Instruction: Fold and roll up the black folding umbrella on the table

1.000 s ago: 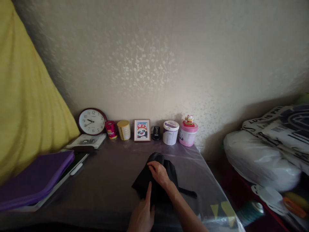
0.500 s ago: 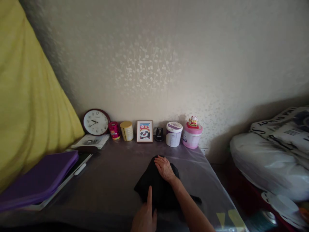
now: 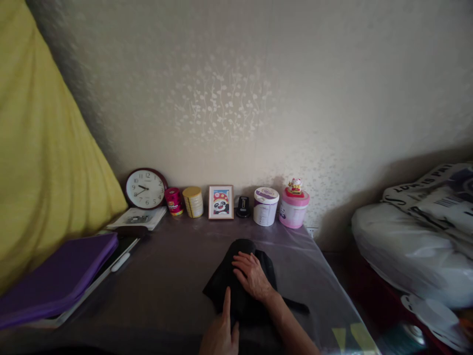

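Note:
A black piece of cloth (image 3: 240,301) with a rounded far end and a pointed left corner lies on the table; its exact kind I cannot make out. From its right side a narrow black strap (image 3: 296,306) sticks out. My right hand (image 3: 253,276) rests flat on the upper part of the cloth, fingers stretched out. At the near edge, my left hand (image 3: 219,335) has its index finger pointing forward over the cloth and its thumb apart. The other fingers of that hand are hidden.
Along the wall stand a clock (image 3: 146,189), a pink can (image 3: 173,201), a yellow-lidded can (image 3: 193,202), a panda picture frame (image 3: 220,202), a purple-white tub (image 3: 265,207) and a pink tub (image 3: 293,209) bearing a cat figurine (image 3: 295,186). A purple folder (image 3: 62,276) lies left.
My right hand has slid back toward me over the cloth, uncovering its far rounded end. My left hand has barely moved.

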`<state>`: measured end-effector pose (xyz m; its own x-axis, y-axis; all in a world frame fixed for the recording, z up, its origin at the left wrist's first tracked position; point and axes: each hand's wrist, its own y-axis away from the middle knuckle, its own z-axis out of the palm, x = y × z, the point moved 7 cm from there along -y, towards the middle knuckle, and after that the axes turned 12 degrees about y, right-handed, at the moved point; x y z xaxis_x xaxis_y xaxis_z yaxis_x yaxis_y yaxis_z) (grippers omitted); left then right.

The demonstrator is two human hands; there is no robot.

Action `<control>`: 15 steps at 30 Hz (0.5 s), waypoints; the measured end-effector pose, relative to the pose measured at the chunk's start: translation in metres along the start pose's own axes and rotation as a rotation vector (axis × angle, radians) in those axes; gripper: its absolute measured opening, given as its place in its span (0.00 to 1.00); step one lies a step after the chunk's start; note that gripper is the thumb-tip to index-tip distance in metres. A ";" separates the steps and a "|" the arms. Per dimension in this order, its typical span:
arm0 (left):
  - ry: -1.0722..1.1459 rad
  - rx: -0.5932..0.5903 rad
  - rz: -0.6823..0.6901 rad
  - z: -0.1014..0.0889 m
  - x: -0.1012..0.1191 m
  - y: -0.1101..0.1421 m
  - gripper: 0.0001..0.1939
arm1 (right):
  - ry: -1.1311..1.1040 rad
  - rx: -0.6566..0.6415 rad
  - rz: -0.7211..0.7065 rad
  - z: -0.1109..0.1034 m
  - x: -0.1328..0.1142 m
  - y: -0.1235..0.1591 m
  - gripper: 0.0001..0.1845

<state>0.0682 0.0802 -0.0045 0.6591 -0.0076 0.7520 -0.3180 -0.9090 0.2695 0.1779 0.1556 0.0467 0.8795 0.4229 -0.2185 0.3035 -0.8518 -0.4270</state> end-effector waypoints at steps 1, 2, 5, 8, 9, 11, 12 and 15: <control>0.000 0.001 -0.001 0.001 -0.001 -0.001 0.35 | 0.028 0.007 0.048 0.003 0.009 -0.005 0.15; 0.003 -0.003 -0.001 0.002 -0.002 -0.001 0.35 | 0.057 0.016 0.100 0.005 0.020 -0.011 0.16; 0.031 -0.012 -0.002 0.003 -0.008 -0.005 0.37 | 0.121 0.048 0.231 0.009 0.049 -0.028 0.17; 0.090 -0.014 0.030 -0.002 -0.010 -0.007 0.38 | 0.065 0.121 0.327 0.005 0.074 -0.028 0.17; 0.109 -0.015 0.036 -0.005 -0.009 -0.006 0.38 | 0.012 0.158 0.359 0.002 0.084 -0.023 0.16; 0.152 0.007 0.047 -0.016 -0.004 -0.001 0.37 | -0.136 0.230 0.448 -0.005 0.108 -0.005 0.15; 0.177 0.028 0.053 -0.023 0.000 0.003 0.37 | -0.225 0.256 0.508 -0.008 0.121 0.006 0.16; 0.301 0.078 0.096 -0.044 0.018 0.020 0.33 | -0.465 0.272 0.634 -0.018 0.150 0.035 0.17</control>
<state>0.0437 0.0801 0.0405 0.3934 0.0184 0.9192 -0.3081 -0.9394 0.1506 0.3274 0.1836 0.0145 0.5941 0.0231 -0.8041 -0.3506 -0.8922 -0.2847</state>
